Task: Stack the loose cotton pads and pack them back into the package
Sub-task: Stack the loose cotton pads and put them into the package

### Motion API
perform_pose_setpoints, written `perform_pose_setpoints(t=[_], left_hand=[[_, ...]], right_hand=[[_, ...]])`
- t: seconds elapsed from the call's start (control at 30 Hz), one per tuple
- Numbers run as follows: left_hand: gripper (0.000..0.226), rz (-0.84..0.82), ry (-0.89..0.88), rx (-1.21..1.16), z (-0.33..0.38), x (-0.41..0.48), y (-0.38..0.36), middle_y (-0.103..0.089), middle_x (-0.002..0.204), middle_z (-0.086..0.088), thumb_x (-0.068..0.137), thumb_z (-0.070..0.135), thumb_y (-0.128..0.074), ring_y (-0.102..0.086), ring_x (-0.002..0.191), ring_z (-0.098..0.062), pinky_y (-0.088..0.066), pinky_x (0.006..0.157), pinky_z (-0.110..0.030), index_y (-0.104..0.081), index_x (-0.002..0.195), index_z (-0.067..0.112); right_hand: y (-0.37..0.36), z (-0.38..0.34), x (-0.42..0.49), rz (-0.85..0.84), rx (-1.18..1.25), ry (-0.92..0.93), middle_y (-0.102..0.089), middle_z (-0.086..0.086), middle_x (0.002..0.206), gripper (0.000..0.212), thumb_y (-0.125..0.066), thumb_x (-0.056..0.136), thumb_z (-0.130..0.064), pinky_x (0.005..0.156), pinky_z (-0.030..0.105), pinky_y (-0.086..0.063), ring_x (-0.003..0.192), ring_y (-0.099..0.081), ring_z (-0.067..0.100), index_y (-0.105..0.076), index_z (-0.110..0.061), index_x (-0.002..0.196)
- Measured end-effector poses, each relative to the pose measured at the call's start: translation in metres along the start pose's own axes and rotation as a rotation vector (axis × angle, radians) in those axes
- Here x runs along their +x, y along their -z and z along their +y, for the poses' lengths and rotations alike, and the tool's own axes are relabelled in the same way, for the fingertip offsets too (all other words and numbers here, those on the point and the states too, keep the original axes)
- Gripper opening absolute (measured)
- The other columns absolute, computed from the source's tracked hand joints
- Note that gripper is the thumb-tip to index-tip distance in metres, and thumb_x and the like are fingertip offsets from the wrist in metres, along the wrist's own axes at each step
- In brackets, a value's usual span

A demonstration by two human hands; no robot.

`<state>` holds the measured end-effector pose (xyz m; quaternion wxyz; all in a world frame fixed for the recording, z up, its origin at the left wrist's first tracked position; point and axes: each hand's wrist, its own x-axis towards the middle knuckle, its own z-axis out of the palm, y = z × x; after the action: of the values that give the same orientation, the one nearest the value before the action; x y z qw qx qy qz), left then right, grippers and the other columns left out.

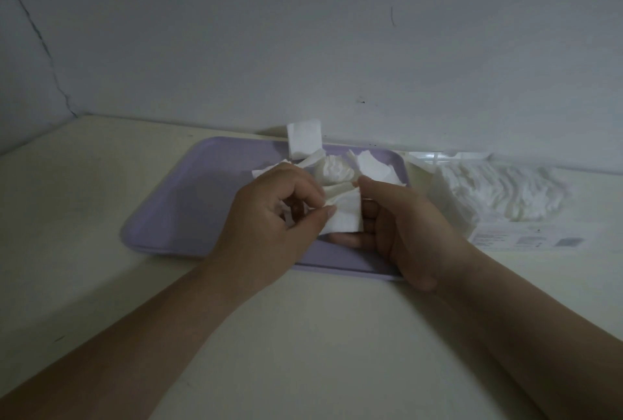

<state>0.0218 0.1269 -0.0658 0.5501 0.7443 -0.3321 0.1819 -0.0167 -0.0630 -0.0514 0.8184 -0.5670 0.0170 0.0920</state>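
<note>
Hands over purple tray: left hand pinches cotton pad, right hand cups it from beneath. More loose pads behind. Package right, on worktop. Best square edges before adding next pad.

We saw a dim, bluish, slightly grainy scene under soft, even light, its shadows faint. The white cotton pads stood out brightest. Wide-angle bending curved the far edge of the table, and detail looked soft.
</note>
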Motion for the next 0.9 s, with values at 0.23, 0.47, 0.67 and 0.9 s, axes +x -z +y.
perform_pose_setpoints(t=[0.23, 0.47, 0.67, 0.9], left_hand=[[0.024, 0.196, 0.300, -0.136, 0.003, 0.007, 0.005, -0.070, 0.072, -0.010, 0.092, 0.008, -0.074, -0.055, 0.043, -0.021, -0.042, 0.040, -0.023, -0.061, 0.084, 0.027], [0.005, 0.180, 0.472, -0.060, -0.012, 0.014, 0.012, -0.074, 0.069, -0.003, 0.095, 0.007, -0.070, -0.060, 0.043, -0.013, -0.047, 0.044, -0.020, -0.071, 0.097, 0.012], [0.025, -0.123, 0.561, -0.204, -0.001, 0.013, 0.015, -0.076, 0.070, -0.008, 0.097, -0.001, -0.062, -0.067, 0.051, -0.020, -0.037, 0.040, -0.023, -0.074, 0.094, 0.021], [0.028, -0.189, 0.528, -0.234, -0.002, 0.013, 0.017, -0.068, 0.052, 0.001, 0.100, -0.001, -0.058, -0.054, 0.040, -0.012, -0.036, 0.041, -0.017, -0.076, 0.101, 0.020]], right_hand=[[0.002, 0.002, 0.001, 0.125, 0.033, 0.048, -0.075, 0.020, 0.119, 0.025, -0.060, 0.099, -0.008, 0.089, 0.035, -0.063, 0.110, -0.073, 0.031, -0.070, 0.004, 0.119], [0.003, 0.003, -0.003, 0.040, 0.004, 0.119, -0.074, 0.018, 0.101, 0.012, -0.066, 0.086, -0.003, 0.084, 0.037, -0.059, 0.093, -0.070, 0.030, -0.071, -0.001, 0.097], [0.006, 0.009, -0.002, 0.008, -0.126, 0.234, -0.072, 0.028, 0.117, 0.026, -0.068, 0.087, 0.002, 0.100, 0.038, -0.054, 0.107, -0.069, 0.028, -0.068, 0.010, 0.112], [0.002, 0.011, -0.001, 0.128, -0.150, 0.261, -0.078, 0.014, 0.097, 0.016, -0.076, 0.079, 0.003, 0.087, 0.031, -0.056, 0.092, -0.072, 0.022, -0.077, -0.011, 0.086]])
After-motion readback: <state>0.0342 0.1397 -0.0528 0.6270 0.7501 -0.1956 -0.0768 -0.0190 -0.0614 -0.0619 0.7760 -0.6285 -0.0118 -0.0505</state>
